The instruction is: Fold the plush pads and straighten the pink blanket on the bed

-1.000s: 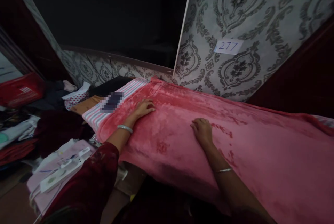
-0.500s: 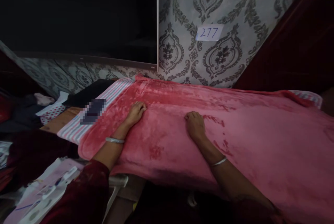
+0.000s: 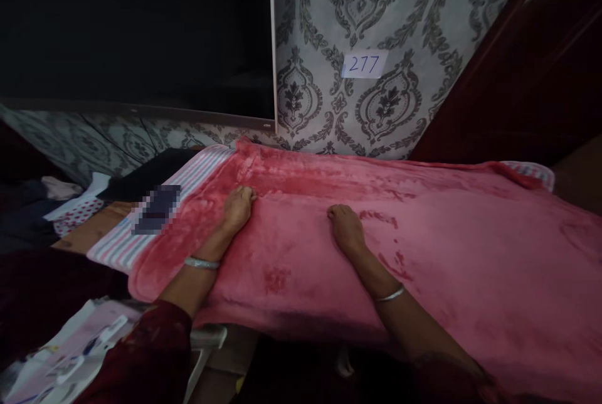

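A plush pink-red blanket (image 3: pixel 451 253) lies spread across the surface before me, with darker brushed marks in its pile. On its left part my left hand (image 3: pixel 239 208) is closed, fingers curled down into the fabric. To the right, my right hand (image 3: pixel 347 228) is closed in the same way, its fingertips pressed to the blanket near some dark red streaks. The fabric between the hands lies nearly flat, with a faint ridge. Both hands' fingertips are partly hidden. A striped cloth (image 3: pixel 113 242) shows from under the blanket at the left end.
A blurred dark rectangular object (image 3: pixel 157 209) lies on the striped cloth. Behind are a large black screen (image 3: pixel 141 34) and a patterned wall with a paper marked 277 (image 3: pixel 364 64). White and pink items (image 3: pixel 79 354) sit at lower left, beside a white frame leg (image 3: pixel 207 344).
The view has shifted slightly, so the scene sits a little further left and lower. Both hands stay closed at about the same spots on the blanket.
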Motion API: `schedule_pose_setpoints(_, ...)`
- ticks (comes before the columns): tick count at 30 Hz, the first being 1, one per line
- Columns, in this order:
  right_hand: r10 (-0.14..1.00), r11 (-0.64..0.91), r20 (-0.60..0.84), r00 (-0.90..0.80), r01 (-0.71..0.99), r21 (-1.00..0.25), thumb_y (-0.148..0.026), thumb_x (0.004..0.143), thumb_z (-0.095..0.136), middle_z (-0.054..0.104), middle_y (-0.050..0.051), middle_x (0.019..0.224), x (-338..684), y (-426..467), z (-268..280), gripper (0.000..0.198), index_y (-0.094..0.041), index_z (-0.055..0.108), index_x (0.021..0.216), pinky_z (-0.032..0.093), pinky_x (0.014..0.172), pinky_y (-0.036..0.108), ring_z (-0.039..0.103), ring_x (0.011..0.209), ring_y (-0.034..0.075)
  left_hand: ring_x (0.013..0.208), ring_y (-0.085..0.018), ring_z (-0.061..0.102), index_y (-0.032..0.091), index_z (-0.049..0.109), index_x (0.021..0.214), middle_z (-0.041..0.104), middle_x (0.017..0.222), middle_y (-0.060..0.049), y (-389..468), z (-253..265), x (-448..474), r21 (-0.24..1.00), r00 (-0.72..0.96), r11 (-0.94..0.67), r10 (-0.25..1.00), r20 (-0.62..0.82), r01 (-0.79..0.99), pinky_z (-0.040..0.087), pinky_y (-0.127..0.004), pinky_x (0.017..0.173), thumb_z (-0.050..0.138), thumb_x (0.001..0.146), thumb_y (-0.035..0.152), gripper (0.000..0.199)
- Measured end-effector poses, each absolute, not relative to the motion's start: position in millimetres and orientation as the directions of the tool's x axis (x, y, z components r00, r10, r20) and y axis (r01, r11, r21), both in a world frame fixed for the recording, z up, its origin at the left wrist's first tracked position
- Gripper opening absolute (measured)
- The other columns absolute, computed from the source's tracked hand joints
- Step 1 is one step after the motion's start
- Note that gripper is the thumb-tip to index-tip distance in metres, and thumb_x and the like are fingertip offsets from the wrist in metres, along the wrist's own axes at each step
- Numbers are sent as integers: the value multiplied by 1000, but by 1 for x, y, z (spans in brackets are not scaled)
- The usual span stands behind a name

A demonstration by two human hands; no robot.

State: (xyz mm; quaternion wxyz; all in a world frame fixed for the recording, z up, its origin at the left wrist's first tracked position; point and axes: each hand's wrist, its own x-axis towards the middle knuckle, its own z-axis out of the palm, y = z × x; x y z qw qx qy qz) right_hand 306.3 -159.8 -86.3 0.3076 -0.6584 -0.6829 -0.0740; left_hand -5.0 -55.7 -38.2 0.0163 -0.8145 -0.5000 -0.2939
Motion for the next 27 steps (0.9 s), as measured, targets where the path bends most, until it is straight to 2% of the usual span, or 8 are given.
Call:
schedule_pose_setpoints(6,776,212,629,44,921,-326,-11,97,47,71,10,98,310,-164,-87,23,-18,68,103,44,86,34,60,95,24,91,-26,67,20,61,87,71,92,-10,-60,-38,-8,236,269,-424,828,492,874,49,-36,81,45,96,23,19)
schedule_pose_setpoints(9,814,180,578,60,920,-349,-9,96,48,72,10,103,307,-164,-88,27,-19,69,109,45,86,34,61,98,24,89,-27,69,21,63,95,72,92,-9,-61,-39,-9,201,283,-405,847,451,892,49,-35,77,45,98,27,19)
schedule_pose_setpoints(12,870,148,490,52,921,-359,-8,96,48,73,10,104,305,-163,-88,29,-21,70,109,45,84,33,62,99,23,86,-29,70,22,63,103,73,90,-10,-61,-41,-9,157,285,-373,869,405,914,49,-36,73,43,100,32,22)
schedule_pose_setpoints(14,877,162,480,35,917,-364,-8,96,48,73,9,103,306,-163,-87,29,-21,70,108,45,85,33,62,99,23,88,-29,71,21,63,108,74,94,-11,-61,-42,-8,144,275,-365,861,427,920,50,-36,74,40,100,31,26)
schedule_pose_setpoints(18,856,262,515,-50,901,-347,-15,100,47,71,8,97,308,-167,-84,25,-22,71,101,44,84,34,60,95,23,95,-28,72,20,63,114,76,102,-12,-61,-42,-8,133,267,-371,835,482,919,53,-36,79,38,99,29,30)
schedule_pose_setpoints(22,806,353,576,-139,893,-278,-29,98,60,67,8,94,307,-173,-82,14,-21,70,101,43,82,35,57,93,23,96,-28,72,19,64,114,76,103,-13,-63,-39,-8,152,254,-361,846,469,920,53,-35,80,39,99,29,32)
schedule_pose_setpoints(27,739,348,661,-130,914,-209,-19,99,55,65,8,88,311,-175,-79,17,-20,67,88,40,79,33,54,87,23,91,-27,72,19,65,111,75,96,-11,-71,-36,-7,170,257,-383,830,495,908,53,-35,79,39,100,31,31)
